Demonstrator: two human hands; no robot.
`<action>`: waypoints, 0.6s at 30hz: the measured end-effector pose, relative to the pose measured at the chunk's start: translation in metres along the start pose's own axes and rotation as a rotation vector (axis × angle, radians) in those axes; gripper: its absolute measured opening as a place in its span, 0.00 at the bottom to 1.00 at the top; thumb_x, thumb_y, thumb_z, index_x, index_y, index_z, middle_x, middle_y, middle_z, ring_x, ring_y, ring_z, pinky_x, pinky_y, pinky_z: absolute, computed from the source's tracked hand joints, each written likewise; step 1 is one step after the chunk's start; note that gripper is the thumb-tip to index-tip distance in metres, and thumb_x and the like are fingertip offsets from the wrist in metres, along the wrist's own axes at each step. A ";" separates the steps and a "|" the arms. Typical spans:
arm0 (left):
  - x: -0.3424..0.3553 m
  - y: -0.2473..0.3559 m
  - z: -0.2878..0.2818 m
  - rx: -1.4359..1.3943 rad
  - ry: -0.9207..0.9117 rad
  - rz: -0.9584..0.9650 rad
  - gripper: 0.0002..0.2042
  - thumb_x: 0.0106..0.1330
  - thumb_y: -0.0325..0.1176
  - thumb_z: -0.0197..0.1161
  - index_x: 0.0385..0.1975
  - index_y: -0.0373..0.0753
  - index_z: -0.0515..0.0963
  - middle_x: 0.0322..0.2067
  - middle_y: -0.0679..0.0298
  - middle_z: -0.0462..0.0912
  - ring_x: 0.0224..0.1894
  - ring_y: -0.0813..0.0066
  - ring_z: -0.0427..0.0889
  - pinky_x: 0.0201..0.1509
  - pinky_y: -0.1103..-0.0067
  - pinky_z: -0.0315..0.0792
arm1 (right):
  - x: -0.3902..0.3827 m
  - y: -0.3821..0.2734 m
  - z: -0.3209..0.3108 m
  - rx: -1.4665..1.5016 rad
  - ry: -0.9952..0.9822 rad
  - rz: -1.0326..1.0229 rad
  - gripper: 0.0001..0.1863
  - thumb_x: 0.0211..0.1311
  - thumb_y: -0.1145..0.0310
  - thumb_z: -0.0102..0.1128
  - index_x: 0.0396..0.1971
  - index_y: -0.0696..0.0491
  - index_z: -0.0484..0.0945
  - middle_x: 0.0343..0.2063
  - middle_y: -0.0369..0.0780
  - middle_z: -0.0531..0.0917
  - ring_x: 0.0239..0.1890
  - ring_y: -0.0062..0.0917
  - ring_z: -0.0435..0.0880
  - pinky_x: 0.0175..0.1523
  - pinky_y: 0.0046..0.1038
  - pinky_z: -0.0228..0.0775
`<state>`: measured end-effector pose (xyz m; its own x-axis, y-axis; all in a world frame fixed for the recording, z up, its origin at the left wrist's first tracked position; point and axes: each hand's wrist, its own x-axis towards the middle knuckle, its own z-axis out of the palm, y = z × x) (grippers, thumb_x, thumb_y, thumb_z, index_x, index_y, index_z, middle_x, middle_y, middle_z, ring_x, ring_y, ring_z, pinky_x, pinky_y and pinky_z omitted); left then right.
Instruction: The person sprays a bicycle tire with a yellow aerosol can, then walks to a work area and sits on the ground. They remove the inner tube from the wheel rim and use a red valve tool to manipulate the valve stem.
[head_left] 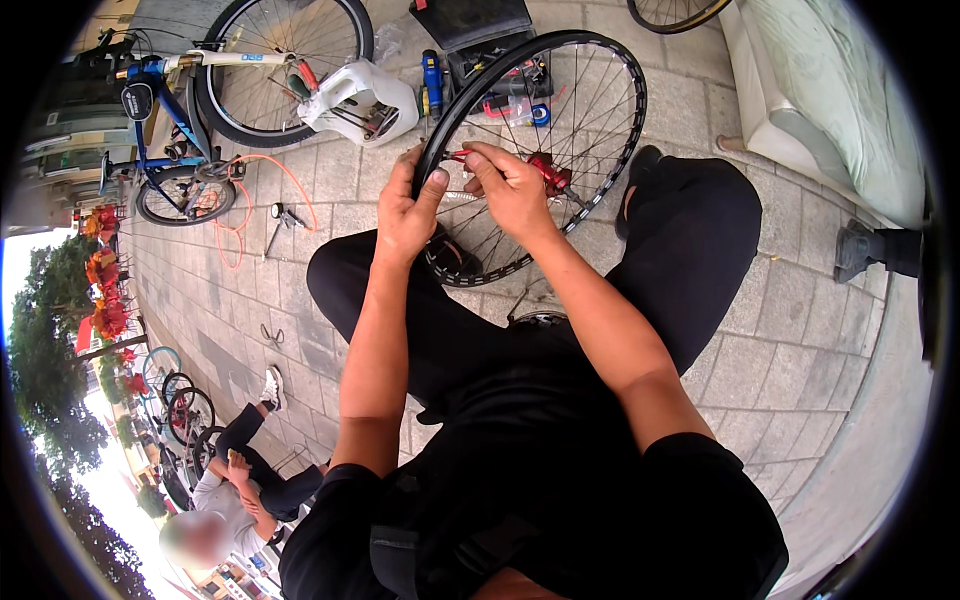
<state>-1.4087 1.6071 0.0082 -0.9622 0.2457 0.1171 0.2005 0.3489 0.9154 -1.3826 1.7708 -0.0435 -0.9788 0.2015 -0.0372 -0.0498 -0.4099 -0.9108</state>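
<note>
A bicycle wheel (462, 108) with a black rim, thin spokes and a red hub (548, 174) stands tilted between my bent legs. My left hand (408, 208) is closed round its near left edge, thumb on one side and fingers on the other. My right hand (512, 196) reaches in among the spokes just beside it. Its thumb and fingers pinch a small red tool (458, 155), which points at the inner side of the rim; its exact kind is too small to make out.
Beyond the wheel lies an open black toolbox (475, 40), with a blue bottle-like item (432, 82) beside it. A cut white plastic jug (365, 100) holds tools. Bicycles, an orange hose (312, 190) and a gauge (278, 211) are at left. A covered sofa (800, 110) stands right; another person sits lower left.
</note>
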 end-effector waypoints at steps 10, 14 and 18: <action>0.007 0.028 0.016 0.446 0.059 0.097 0.18 0.74 0.31 0.67 0.56 0.26 0.74 0.41 0.44 0.83 0.42 0.50 0.84 0.48 0.65 0.77 | -0.001 -0.001 -0.010 -0.061 -0.049 0.004 0.17 0.77 0.65 0.63 0.57 0.59 0.84 0.40 0.39 0.89 0.31 0.19 0.88 0.36 0.21 0.80; 0.005 0.027 0.023 0.418 0.081 0.080 0.17 0.76 0.33 0.64 0.55 0.26 0.72 0.38 0.42 0.83 0.41 0.45 0.85 0.46 0.61 0.77 | 0.002 -0.002 -0.015 0.020 -0.093 0.082 0.16 0.78 0.65 0.63 0.57 0.59 0.84 0.41 0.39 0.89 0.29 0.18 0.87 0.35 0.21 0.80; 0.005 0.020 0.019 0.439 0.055 0.094 0.17 0.77 0.34 0.63 0.55 0.27 0.71 0.39 0.41 0.82 0.40 0.44 0.84 0.45 0.60 0.77 | 0.001 -0.003 -0.010 0.056 -0.070 0.100 0.14 0.76 0.68 0.64 0.54 0.60 0.86 0.42 0.40 0.90 0.30 0.19 0.88 0.34 0.23 0.81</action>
<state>-1.4063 1.6328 0.0194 -0.9421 0.2503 0.2233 0.3352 0.6808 0.6513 -1.3814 1.7810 -0.0451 -0.9908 0.0950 -0.0961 0.0398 -0.4741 -0.8796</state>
